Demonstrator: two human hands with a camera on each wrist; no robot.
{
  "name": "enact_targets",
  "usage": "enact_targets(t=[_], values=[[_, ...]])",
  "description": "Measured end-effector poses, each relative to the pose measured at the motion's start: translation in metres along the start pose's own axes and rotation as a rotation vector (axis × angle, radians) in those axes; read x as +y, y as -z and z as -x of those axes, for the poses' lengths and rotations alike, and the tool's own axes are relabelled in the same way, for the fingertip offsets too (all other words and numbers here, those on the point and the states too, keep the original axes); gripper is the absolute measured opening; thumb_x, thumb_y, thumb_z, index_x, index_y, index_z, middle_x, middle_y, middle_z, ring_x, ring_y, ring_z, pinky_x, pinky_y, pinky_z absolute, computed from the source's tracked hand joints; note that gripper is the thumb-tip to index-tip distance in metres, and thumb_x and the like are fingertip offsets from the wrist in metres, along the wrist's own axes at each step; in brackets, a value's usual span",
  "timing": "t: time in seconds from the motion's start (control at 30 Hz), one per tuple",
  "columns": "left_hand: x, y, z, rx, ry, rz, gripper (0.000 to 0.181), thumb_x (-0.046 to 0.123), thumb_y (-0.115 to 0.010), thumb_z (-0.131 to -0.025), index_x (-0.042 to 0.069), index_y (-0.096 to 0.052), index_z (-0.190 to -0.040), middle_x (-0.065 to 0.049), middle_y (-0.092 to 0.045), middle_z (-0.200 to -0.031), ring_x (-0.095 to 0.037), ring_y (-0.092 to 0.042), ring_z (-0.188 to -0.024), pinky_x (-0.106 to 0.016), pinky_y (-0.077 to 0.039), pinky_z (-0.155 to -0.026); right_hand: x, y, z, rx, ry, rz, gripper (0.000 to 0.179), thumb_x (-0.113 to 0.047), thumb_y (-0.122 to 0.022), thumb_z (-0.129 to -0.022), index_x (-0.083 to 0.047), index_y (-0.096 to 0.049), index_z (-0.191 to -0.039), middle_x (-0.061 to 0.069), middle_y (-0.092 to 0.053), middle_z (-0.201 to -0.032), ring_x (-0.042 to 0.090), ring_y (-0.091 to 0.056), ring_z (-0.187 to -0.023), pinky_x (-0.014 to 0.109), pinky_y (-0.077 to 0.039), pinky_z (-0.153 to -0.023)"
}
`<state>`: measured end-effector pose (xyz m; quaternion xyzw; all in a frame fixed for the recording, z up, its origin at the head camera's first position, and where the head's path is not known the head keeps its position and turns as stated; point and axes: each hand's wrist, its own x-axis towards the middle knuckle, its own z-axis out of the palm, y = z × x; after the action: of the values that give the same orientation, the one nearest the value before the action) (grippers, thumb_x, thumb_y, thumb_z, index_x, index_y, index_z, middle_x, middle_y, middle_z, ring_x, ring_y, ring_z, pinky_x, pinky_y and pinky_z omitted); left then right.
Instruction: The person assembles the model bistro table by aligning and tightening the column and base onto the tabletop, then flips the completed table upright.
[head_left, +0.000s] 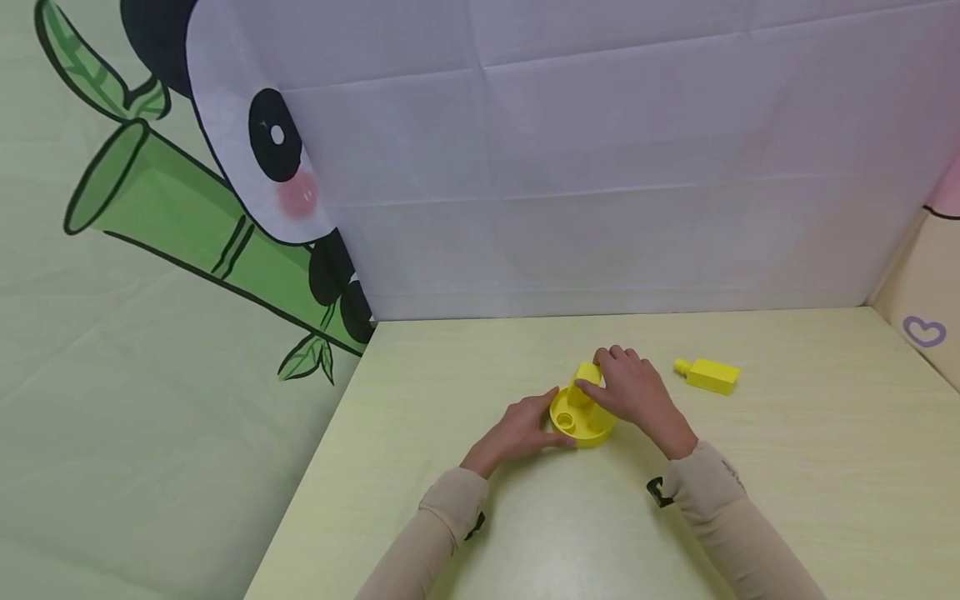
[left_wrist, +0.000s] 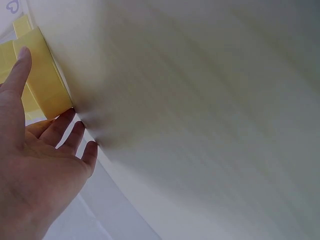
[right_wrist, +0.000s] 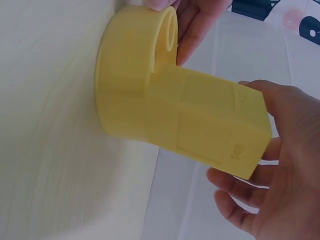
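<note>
A round yellow base (head_left: 581, 438) with a raised ring-shaped socket inside stands on the table. My left hand (head_left: 523, 427) holds its side, thumb and fingers spread around the wall; the left wrist view shows this hand (left_wrist: 45, 170) from the palm. Upright in the base is a yellow block (head_left: 588, 373), gripped near its top by my right hand (head_left: 632, 390). Under that palm, more yellow shows in the base, partly hidden. In the right wrist view, a square-ended block (right_wrist: 210, 120) rises from the base (right_wrist: 125, 75), with the right hand's fingers (right_wrist: 235, 185) partly behind it.
A loose yellow block with a round peg (head_left: 707, 376) lies on its side to the right of the right hand. The pale wooden table (head_left: 810, 467) meets a white cloth wall (head_left: 600, 167) at the back. A printed panda cloth (head_left: 225, 192) hangs at the left.
</note>
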<state>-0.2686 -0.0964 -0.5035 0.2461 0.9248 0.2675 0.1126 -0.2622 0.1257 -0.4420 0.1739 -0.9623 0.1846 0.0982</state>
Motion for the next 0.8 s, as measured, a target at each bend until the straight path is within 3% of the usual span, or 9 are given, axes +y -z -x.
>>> enact_targets(t=[0.17, 0.63, 0.8], values=[[-0.0003, 0.0004, 0.0007, 0.001, -0.005, -0.003, 0.097, 0.052, -0.078, -0.090, 0.006, -0.033, -0.162, -0.009, -0.046, -0.158, -0.028, -0.044, -0.144, -0.047, -0.036, -0.117, -0.0020, -0.0016, 0.0004, 0.014, 0.000, -0.005, 0.043, -0.034, -0.074, -0.096, 0.005, -0.065, -0.113, 0.017, -0.062, -0.101, 0.034, -0.056, -0.086, 0.053, -0.053, -0.076], [-0.0033, -0.0009, -0.0002, 0.008, -0.024, -0.001, 0.097, 0.052, -0.079, -0.089, 0.007, -0.034, -0.162, -0.009, -0.047, -0.157, -0.026, -0.046, -0.143, -0.046, -0.037, -0.116, -0.0100, -0.0025, 0.0014, 0.052, -0.015, 0.042, 0.041, -0.041, -0.071, -0.095, -0.001, -0.062, -0.095, 0.011, -0.058, -0.087, 0.034, -0.054, -0.084, 0.052, -0.049, -0.074], [-0.0038, -0.0008, -0.0004, 0.006, -0.028, -0.016, 0.098, 0.054, -0.078, -0.089, 0.007, -0.033, -0.162, -0.009, -0.046, -0.158, -0.027, -0.045, -0.143, -0.045, -0.037, -0.117, -0.0077, 0.0002, 0.0036, 0.013, 0.026, -0.003, 0.048, -0.037, -0.071, -0.094, 0.003, -0.065, -0.120, 0.019, -0.065, -0.110, 0.042, -0.058, -0.101, 0.058, -0.049, -0.085]])
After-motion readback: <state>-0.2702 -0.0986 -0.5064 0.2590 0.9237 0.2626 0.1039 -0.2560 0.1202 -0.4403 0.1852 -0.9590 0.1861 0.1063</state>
